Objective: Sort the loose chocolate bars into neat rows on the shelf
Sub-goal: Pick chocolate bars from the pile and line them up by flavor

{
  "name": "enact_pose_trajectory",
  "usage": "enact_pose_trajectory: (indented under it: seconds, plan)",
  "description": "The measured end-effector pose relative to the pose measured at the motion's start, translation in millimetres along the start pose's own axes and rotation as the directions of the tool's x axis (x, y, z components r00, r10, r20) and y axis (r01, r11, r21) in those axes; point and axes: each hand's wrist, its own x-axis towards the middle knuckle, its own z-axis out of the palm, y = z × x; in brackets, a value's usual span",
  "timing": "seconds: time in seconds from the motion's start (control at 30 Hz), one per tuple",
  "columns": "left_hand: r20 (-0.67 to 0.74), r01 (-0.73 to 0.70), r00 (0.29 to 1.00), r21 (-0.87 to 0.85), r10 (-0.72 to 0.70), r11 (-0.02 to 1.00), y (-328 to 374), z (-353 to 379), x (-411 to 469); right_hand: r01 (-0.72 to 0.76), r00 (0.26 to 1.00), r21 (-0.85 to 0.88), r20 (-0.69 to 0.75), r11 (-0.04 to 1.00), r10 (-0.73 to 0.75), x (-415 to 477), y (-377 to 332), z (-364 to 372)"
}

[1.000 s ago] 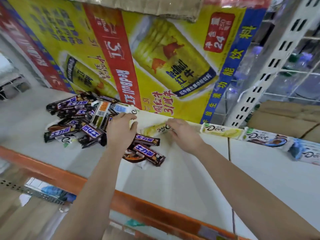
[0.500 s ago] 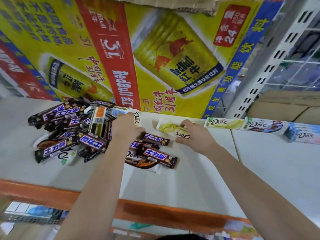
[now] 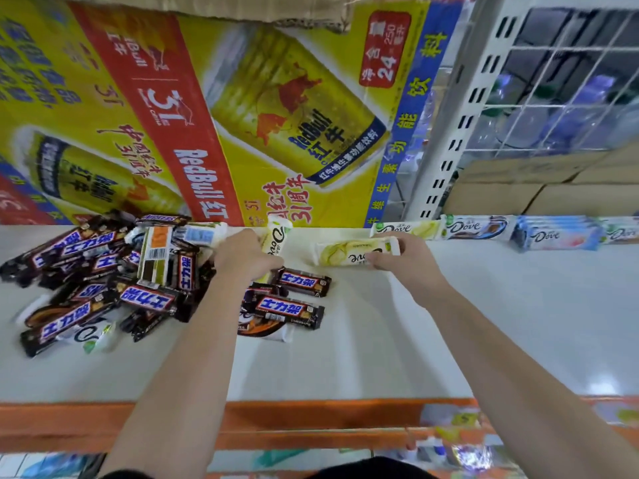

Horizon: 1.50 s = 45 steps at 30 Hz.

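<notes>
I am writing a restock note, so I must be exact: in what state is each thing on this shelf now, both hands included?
Left hand grip: holds the white Dove bar.
Right hand grip: pinches the yellow Dove bar, which lies flat.
Snickers pile: loose, bars crossing one another.
Two Snickers bars: beside the left forearm, unsorted.
Dove row: neat, end to end along the back.

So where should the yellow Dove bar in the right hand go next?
Probably slide it right and back, onto or beside the matching yellow Dove bar that starts the neat row. The right hand grips the loose yellow bar, which lies apart from that row at the back of the shelf.
</notes>
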Motion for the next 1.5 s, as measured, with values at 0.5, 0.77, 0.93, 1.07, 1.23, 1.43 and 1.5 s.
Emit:
enact_pose_trajectory:
  seconds: [0.5, 0.77, 0.93, 1.07, 1.23, 1.43, 1.5]
  plan:
    - [0.084, 0.077, 0.996, -0.932, 0.003, 0.354, 74, 4, -37, 0.416, 0.872, -0.417, -0.069, 0.808, -0.484, -2, -13, -67]
    - [0.219, 0.206, 0.976, -0.934, 0.012, 0.293, 69, 26, -51, 0.366, 0.921, -0.768, 0.218, 0.525, -0.323, 17, 40, -55]
    - [0.089, 0.05, 0.994, -0.878, 0.058, 0.475, 54, 20, -57, 0.379, 0.905, -0.71, 0.152, 0.593, -0.397, 29, 34, -46]
    - [-0.047, -0.127, 0.99, -0.691, 0.131, 0.711, 46, 21, -62, 0.398, 0.883, -0.745, 0.152, 0.536, -0.444, 40, 26, -42]
    - [-0.087, -0.258, 0.963, -0.555, 0.253, 0.791, 50, 23, -67, 0.429, 0.848, -0.763, 0.157, 0.483, -0.506, 49, 23, -41]
    - [-0.125, -0.31, 0.951, -0.4, 0.283, 0.863, 55, 23, -66, 0.448, 0.811, -0.781, 0.149, 0.436, -0.566, 54, 22, -43]
    - [-0.129, -0.321, 0.947, -0.383, 0.294, 0.866, 57, 23, -66, 0.444, 0.819, -0.772, 0.145, 0.454, -0.555, 54, 22, -42]
